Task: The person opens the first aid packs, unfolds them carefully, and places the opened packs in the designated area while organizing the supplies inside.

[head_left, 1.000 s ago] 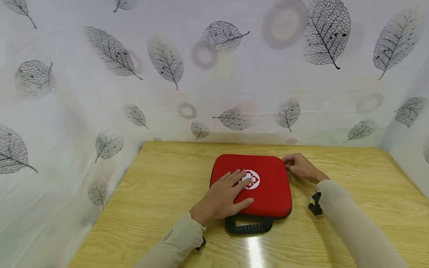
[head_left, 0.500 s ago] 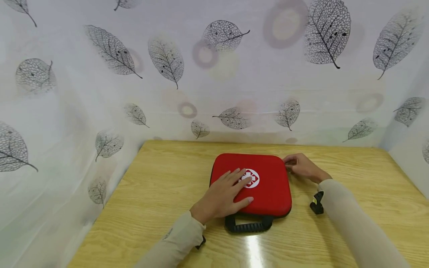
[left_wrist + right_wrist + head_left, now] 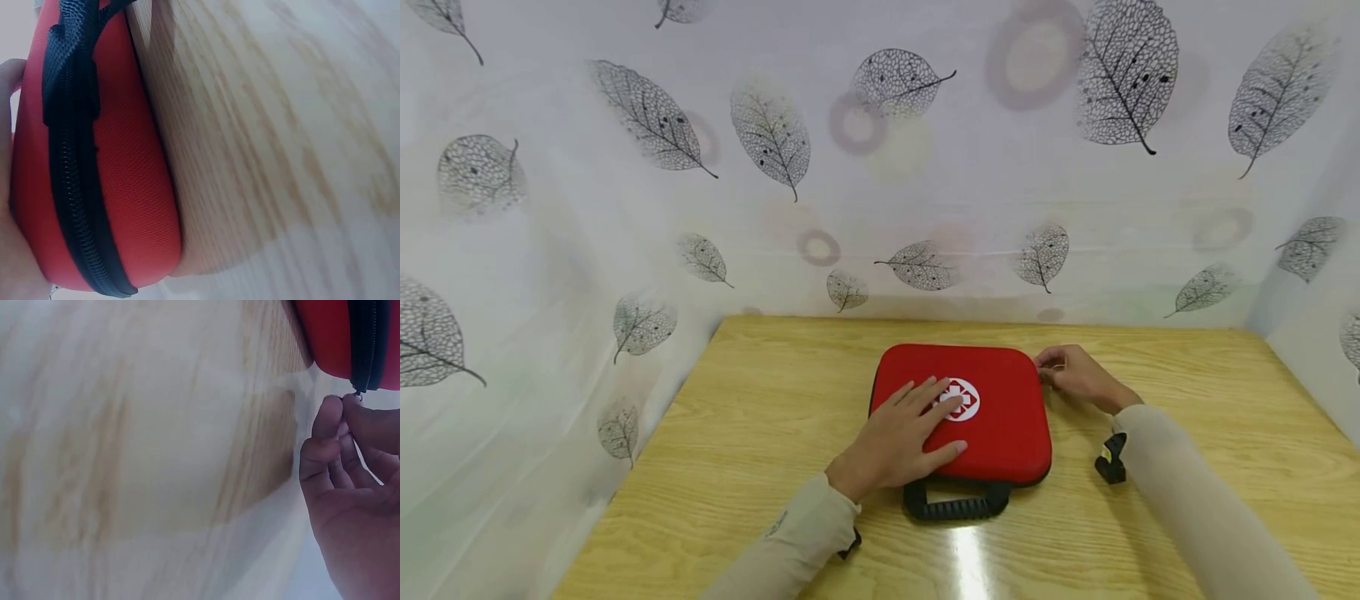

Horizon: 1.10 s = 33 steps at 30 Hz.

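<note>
Right sleeve has shifted slightly outward, to the right, since one second earlier; the case and both hands remain in essentially the same positions. The case rests flat near the middle of the table, lid uppermost and down. Its shell is red, finely woven fabric, moulded into a rounded rectangle with bulging sides. A black zipper with coarse teeth runs along the side seam. The black handle is ribbed, U-shaped and turned toward the person. The lid bears a round white emblem with a red pattern.

Left hand: palm down on the lid, fingers extended and slightly spread, partly covering the emblem. Right hand: at the far right corner, fingers curled, thumb and finger pinching the small zipper pull.

Table surface: glossy yellow wood grain. Behind it hangs pale, lightly creased cloth printed with dark net-veined leaves.
</note>
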{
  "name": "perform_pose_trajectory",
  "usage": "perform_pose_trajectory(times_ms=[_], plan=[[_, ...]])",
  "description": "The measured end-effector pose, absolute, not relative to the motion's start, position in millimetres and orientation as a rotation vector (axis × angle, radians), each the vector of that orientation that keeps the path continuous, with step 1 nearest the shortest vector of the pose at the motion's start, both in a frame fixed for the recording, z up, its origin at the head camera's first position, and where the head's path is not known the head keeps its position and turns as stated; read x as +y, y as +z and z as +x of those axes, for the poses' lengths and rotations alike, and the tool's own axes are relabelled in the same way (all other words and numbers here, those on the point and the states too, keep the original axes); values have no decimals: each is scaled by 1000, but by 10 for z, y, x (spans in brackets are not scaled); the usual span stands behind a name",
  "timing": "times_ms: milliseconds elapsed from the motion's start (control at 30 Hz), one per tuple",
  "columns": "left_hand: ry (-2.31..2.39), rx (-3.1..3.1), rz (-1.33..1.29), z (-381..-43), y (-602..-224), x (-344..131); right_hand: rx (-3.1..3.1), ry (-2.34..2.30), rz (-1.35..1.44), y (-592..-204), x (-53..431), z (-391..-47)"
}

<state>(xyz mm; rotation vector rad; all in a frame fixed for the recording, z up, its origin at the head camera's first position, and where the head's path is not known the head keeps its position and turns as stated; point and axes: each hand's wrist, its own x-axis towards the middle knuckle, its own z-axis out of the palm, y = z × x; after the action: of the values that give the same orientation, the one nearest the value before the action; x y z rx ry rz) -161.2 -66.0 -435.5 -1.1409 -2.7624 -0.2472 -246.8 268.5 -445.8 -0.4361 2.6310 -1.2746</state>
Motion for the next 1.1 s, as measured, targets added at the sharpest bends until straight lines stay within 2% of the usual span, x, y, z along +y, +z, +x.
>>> perform_pose_trajectory(times_ms=[500,767,1100], plan=[[-209,-2832,-1072,-1598,-4367,-630,2954,-1031,-630,-4455,2682,-2335],[-223,-2852,-1049,-1588,-4361,-622,3026,-959,-833,-4436,2697,-2241],[-229,-2875,-1042,-1582,-4343,-609,3042,-910,-901,-4395,2698,-2051]])
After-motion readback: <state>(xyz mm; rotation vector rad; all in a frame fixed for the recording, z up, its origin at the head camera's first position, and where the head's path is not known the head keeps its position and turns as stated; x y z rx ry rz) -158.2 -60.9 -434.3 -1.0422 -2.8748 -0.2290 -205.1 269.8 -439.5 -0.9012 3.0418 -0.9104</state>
